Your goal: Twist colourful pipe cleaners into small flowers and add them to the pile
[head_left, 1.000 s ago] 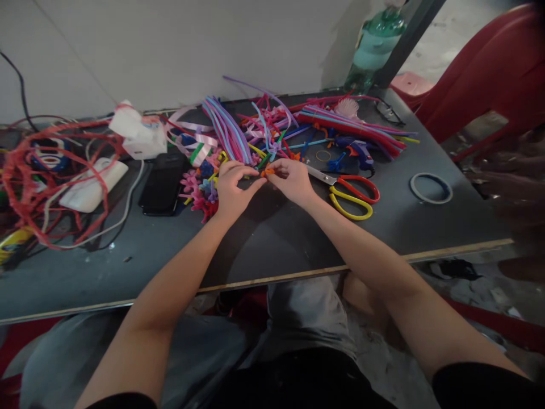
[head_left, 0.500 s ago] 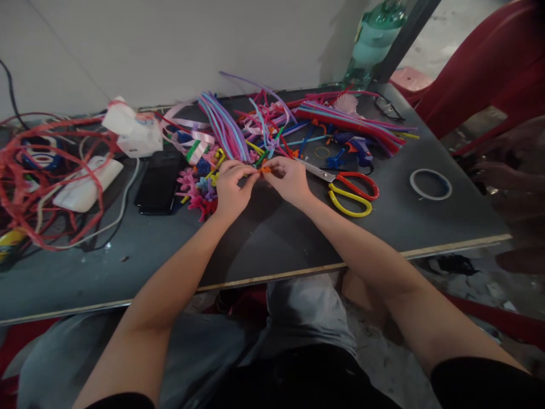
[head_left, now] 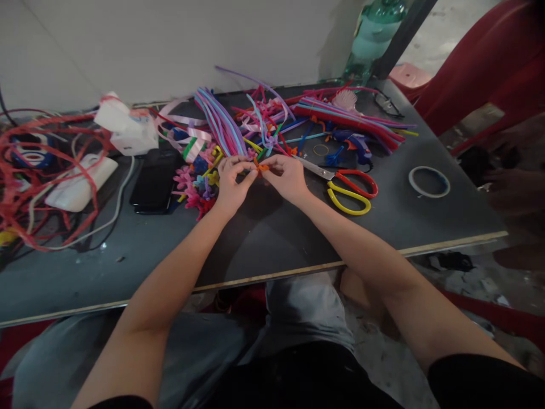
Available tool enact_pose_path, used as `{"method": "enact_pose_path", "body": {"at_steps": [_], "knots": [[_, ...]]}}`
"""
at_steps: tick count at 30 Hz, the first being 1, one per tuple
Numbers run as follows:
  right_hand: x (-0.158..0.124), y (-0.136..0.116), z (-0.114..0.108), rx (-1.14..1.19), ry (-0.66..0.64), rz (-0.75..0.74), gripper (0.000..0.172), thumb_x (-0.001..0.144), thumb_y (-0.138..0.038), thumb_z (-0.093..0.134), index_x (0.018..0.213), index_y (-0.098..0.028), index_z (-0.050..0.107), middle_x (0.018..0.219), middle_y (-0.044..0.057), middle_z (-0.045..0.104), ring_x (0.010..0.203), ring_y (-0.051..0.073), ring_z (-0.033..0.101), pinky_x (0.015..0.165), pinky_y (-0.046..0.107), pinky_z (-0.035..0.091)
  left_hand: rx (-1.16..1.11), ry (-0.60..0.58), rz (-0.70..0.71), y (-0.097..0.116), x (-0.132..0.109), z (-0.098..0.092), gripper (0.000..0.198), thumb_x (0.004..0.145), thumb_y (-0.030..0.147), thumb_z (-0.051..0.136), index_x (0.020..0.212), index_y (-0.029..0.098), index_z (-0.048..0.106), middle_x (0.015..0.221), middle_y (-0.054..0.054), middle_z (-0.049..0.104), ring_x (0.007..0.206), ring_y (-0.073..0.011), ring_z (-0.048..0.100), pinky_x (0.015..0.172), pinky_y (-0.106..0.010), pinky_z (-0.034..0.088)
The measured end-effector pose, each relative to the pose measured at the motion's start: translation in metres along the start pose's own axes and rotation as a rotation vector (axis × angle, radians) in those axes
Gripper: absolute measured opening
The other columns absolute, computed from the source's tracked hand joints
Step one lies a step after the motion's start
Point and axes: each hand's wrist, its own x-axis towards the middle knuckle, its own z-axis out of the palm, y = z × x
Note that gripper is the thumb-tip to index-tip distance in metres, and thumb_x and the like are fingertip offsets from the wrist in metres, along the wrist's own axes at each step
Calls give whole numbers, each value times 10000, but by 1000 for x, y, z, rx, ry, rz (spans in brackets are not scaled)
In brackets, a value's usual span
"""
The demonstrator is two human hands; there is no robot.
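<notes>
Between my fingertips, above the dark table, is a small bent orange pipe cleaner (head_left: 261,166). My left hand (head_left: 233,180) pinches it from the left, thumb against forefinger. From the other side my right hand (head_left: 286,177) grips it in the same way; part of the orange piece is covered by the fingers. Left of my left hand lie pink, red and blue pipe-cleaner flowers (head_left: 193,190). Just right of my right hand rest scissors (head_left: 347,190) with one red and one yellow handle loop. A bundle of purple and blue pipe cleaners (head_left: 221,125) lies behind my hands.
A black phone (head_left: 155,180), a white power bank (head_left: 80,184) and tangled red twine (head_left: 91,176) lie on the left. Toward the right are a blue glue gun (head_left: 355,145), a roll of tape (head_left: 429,182) and a green bottle (head_left: 372,42). The table edge (head_left: 272,276) runs in front.
The fingers have shifted slightly on the orange pipe cleaner, and more of its bent shape shows above them. The camera view has moved a little; other things lie as before.
</notes>
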Motion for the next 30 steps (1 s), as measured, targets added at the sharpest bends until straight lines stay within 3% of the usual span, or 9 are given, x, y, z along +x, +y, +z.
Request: {"method": "enact_pose_path", "body": {"at_steps": [6, 12, 18, 23, 28, 30], "knots": [[2, 2, 1, 30, 18, 18, 215, 778, -354, 723, 895, -184, 664, 869, 40, 746, 763, 148, 716, 573, 240, 609, 80, 144, 50, 16, -2, -3, 285, 861, 580, 721, 864, 304, 790, 1103, -74, 695, 1193, -311, 532, 1087, -536, 446], [0, 3, 2, 72, -11, 43, 314, 760, -441, 770, 882, -180, 646, 822, 39, 736, 757, 147, 728, 594, 240, 612, 36, 118, 33, 9, 0, -6, 266, 844, 574, 743, 833, 315, 804, 1102, -71, 691, 1185, -320, 541, 1093, -565, 427], [-3, 2, 3, 98, -30, 40, 389, 720, -488, 822, 873, -160, 678, 812, 52, 739, 754, 161, 729, 629, 274, 631, 3, 86, -1, 2, 3, -8, 291, 834, 564, 761, 797, 278, 796, 1027, -45, 705, 1113, -279, 597, 1048, -501, 483], [-1, -1, 2, 144, -5, 101, 296, 722, -374, 843, 843, -153, 688, 795, 35, 746, 728, 137, 724, 623, 240, 620, -55, 47, -53, 9, 0, -5, 344, 881, 588, 695, 849, 263, 802, 970, -43, 716, 1054, -259, 630, 1025, -469, 484], [5, -10, 0, 284, 9, 315, 50, 831, -164, 733, 822, -143, 688, 699, -6, 720, 592, 82, 682, 548, 176, 563, 0, 28, -3, 18, 2, -12, 439, 880, 687, 634, 965, 292, 807, 1129, -60, 708, 1195, -293, 557, 1128, -507, 388], [5, -15, 0, 314, -24, 388, 57, 842, -114, 711, 798, -143, 689, 692, -8, 722, 570, 76, 676, 536, 167, 551, 11, 5, 22, 21, 6, -18, 488, 847, 733, 641, 937, 284, 810, 1141, -65, 694, 1217, -302, 520, 1147, -530, 353]]}}
